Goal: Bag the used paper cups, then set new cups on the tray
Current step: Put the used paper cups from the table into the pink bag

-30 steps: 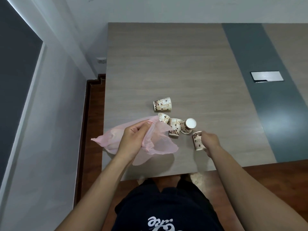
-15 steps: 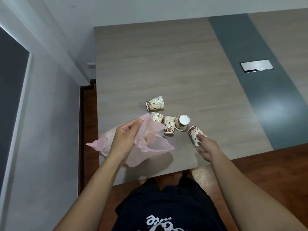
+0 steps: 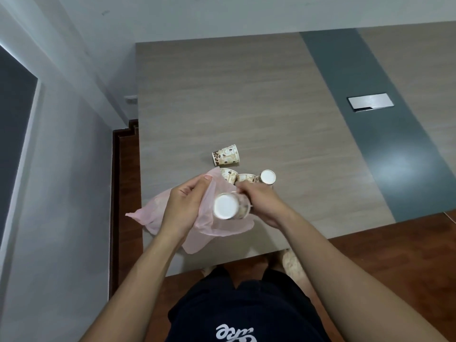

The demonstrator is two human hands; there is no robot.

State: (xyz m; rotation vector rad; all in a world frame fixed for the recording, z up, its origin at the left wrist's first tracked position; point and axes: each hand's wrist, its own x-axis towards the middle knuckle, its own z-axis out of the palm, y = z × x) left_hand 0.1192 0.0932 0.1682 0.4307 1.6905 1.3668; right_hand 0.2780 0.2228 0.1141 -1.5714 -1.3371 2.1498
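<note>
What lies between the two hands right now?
In the head view, a paper cup, white base toward the camera, held by the right hand, against a fold of the pink bag that the left hand holds.

Clothing: a black soft-fabric garment [image 3: 246,307] covers torso and lap; it is matte and lightly creased. White cursive lettering [image 3: 234,333] is printed on it at the lower frame edge, seen upside down and cut off, so the wording is not legible. The far edge of the fabric splits into two rounded lobes, like shorts legs; whether top and shorts are separate pieces cannot be told. Forearms are bare from wrist to frame edge. Left hand [image 3: 182,206] and right hand [image 3: 261,206] are bare. Beige speckled footwear [image 3: 292,264] shows beyond the lobes, blurred.
</note>
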